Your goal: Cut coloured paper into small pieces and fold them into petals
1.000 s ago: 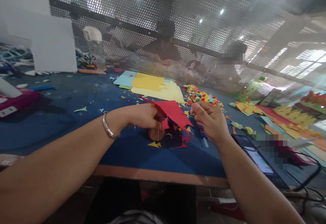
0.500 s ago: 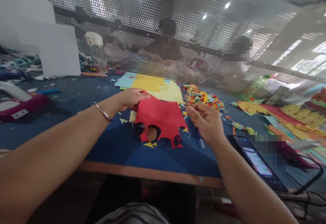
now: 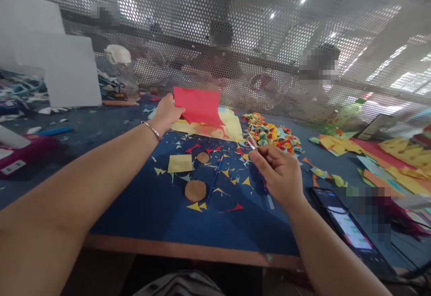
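Observation:
My left hand (image 3: 168, 111) is closed on the left edge of a red sheet of paper (image 3: 198, 103), its lower edge cut away in curves. The sheet is held above a stack of yellow paper (image 3: 232, 128). My right hand (image 3: 281, 170) is wrapped round small scissors (image 3: 252, 143); only their metal blades show, pointing up and away, and the handles are hidden in the fingers. Between the hands lie two round brown discs (image 3: 195, 191), a pale yellow paper square (image 3: 181, 163), a thin blue stick (image 3: 215, 179) and many pointed paper scraps (image 3: 247, 181).
A heap of small coloured paper pieces (image 3: 269, 130) lies beyond my right hand. A phone (image 3: 345, 224) with cables is at the right. A bottle (image 3: 123, 69), white boards (image 3: 72, 71) and a magenta device (image 3: 27, 157) stand left. A perforated screen (image 3: 188, 31) closes off the back, people behind it.
My left hand has carried the red sheet away from me, from the near table over to the yellow stack, uncovering the discs and stick. The scissor blades in my right hand now show.

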